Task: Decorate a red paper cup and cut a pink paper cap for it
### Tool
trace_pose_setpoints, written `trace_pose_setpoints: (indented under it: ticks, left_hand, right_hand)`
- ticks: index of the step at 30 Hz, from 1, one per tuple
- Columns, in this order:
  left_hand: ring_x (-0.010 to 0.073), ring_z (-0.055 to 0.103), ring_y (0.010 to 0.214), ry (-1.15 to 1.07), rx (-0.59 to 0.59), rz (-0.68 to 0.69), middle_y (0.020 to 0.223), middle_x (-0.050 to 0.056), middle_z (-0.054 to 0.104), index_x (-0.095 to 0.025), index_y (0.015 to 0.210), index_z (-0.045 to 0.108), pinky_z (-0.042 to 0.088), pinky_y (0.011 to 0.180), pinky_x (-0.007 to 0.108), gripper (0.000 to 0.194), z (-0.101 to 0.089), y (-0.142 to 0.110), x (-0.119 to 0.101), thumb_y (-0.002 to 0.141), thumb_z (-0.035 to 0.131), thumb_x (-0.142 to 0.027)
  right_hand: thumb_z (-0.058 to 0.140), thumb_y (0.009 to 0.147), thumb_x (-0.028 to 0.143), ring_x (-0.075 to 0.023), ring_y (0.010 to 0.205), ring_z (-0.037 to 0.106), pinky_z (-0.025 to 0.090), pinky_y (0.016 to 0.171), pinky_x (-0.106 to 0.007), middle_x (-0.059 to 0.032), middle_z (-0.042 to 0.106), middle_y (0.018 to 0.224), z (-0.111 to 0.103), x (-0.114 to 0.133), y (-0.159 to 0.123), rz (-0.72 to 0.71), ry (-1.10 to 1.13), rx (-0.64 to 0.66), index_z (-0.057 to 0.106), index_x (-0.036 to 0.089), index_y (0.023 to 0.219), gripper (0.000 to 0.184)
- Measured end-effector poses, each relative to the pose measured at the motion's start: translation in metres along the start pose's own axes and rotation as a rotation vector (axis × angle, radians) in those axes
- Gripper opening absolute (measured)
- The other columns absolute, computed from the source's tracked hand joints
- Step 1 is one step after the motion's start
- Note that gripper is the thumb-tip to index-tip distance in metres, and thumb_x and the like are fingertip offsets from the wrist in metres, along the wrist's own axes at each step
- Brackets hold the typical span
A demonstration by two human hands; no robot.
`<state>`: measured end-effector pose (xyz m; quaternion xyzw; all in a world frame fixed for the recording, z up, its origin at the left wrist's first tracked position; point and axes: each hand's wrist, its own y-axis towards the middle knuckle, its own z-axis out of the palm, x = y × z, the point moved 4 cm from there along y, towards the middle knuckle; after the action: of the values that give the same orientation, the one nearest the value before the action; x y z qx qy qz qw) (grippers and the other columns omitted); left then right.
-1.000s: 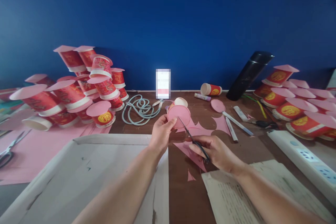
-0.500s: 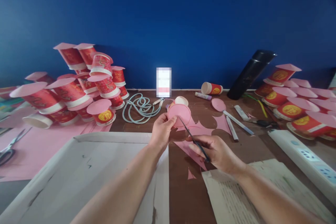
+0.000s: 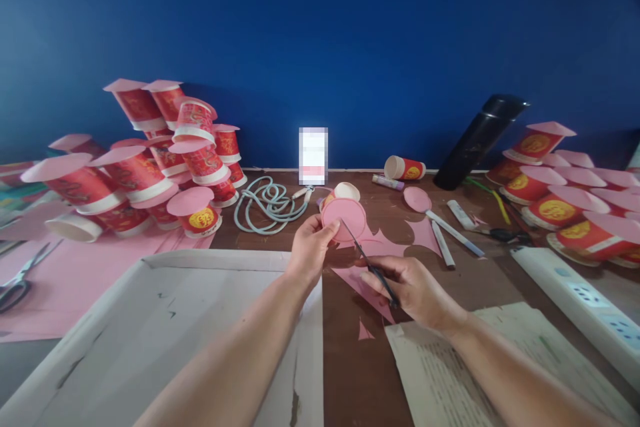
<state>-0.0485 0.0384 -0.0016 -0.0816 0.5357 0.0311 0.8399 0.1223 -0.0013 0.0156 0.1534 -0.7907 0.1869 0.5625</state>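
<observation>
Between thumb and fingers, my left hand (image 3: 311, 245) pinches a round pink paper disc (image 3: 350, 215) by its left edge. In my right hand (image 3: 407, 285) is a pair of dark-handled scissors (image 3: 369, 260). The blades lie at the disc, their tip near its middle; whether they are parted I cannot tell. A paper cup (image 3: 347, 191) shows partly behind the disc. Pink paper offcuts (image 3: 383, 247) with curved edges lie on the brown table (image 3: 355, 387) under and beside my hands.
Red cups topped with pink paper (image 3: 133, 173) are stacked at left; more cups (image 3: 557, 210) stand at right. A white tray (image 3: 200, 260), a coiled cable (image 3: 267, 207), a black bottle (image 3: 477, 143), a power strip (image 3: 580, 300), markers (image 3: 455, 233) and other scissors (image 3: 23, 280) lie around.
Both hands, the disc and the scissors keep nearly the same pose. The whole view shifts very slightly.
</observation>
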Motion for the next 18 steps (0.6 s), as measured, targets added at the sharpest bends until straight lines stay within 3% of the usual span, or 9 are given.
trace_pose_setpoints:
  ticks: [6,18]
  left_hand:
    - [0.0095,0.053,0.061,-0.037,-0.022,-0.009,0.068,0.0,0.06,-0.016,0.076,0.063,0.044,0.063,0.025,0.031,0.0004,0.0,-0.0007,0.064,0.08,-0.038]
    - [0.007,0.048,0.057,-0.032,-0.027,0.01,0.063,-0.003,0.055,-0.016,0.074,0.061,0.039,0.059,0.022,0.028,0.002,-0.0011,0.0012,0.066,0.079,-0.036]
  right_hand:
    - [0.066,0.081,0.048,-0.0088,0.055,0.039,0.035,0.053,-0.022,0.0042,0.045,0.058,0.0019,0.0047,0.0002,0.009,0.01,0.013,0.062,0.016,0.071,0.034]
    - [0.065,0.083,0.047,-0.0086,0.055,0.039,0.032,0.053,-0.022,0.005,0.045,0.058,0.0029,0.0025,-0.0011,-0.002,0.02,0.011,0.058,0.017,0.072,0.033]
